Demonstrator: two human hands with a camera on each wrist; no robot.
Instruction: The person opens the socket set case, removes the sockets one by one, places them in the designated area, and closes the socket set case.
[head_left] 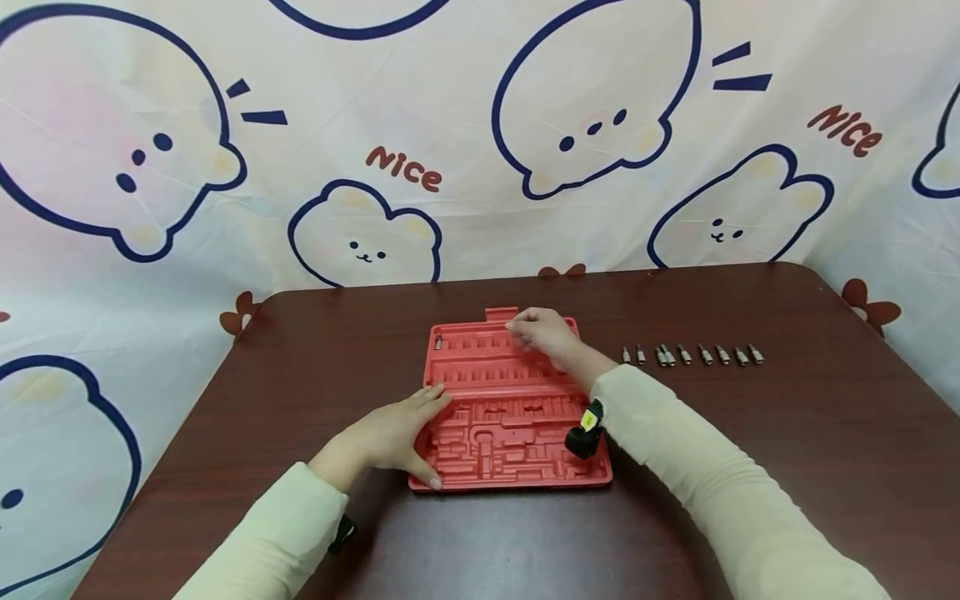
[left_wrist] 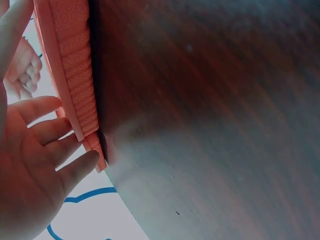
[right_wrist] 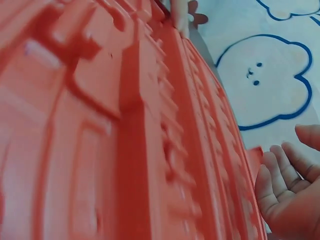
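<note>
An open red plastic tool case (head_left: 517,482) lies on the table, its moulded slots facing up. My left hand (head_left: 401,429) rests along the case's left edge with fingers spread, the thumb at the near corner. Over the far part of the case is my right hand (head_left: 546,333), fingers loosely bent; in the right wrist view nothing shows between the thumb and fingers (right_wrist: 287,192). One small metal socket bit (head_left: 438,342) sits in the slot at the far left. Several similar metal bits (head_left: 706,355) lie in a row on the table to the right of the case.
The dark brown wooden table (head_left: 352,333) extends around the case. A pale cloth (head_left: 465,225) printed with cartoon bears hangs behind it. The right forearm sleeve (head_left: 675,442) passes over the table beside the case's right edge.
</note>
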